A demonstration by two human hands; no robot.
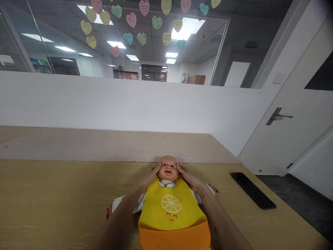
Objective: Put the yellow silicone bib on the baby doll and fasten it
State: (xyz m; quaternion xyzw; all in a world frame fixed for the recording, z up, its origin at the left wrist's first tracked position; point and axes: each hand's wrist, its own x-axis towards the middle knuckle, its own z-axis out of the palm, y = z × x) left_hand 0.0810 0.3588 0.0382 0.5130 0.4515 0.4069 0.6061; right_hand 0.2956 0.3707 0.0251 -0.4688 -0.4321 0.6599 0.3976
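A baby doll [168, 168] lies on its back on the wooden table, its arms spread out to both sides. Round its neck sits a yellow bib [156, 208] with a white citrus slice, a smiling face and an orange pocket [174, 239] at the bottom. My left hand [153, 174] cups one side of the doll's head, its thumb against the cheek near the eye. On the opposite side my right hand [187, 176] holds the head in the same way. Most of the fingers are hidden beside and behind the head.
A black phone [253, 191] lies on the table [52, 201] to the right, near its edge. Behind stands a white wall [104, 104] with a window above, covered in heart-shaped notes [144, 7]. A door with a metal handle [279, 116] is at the right.
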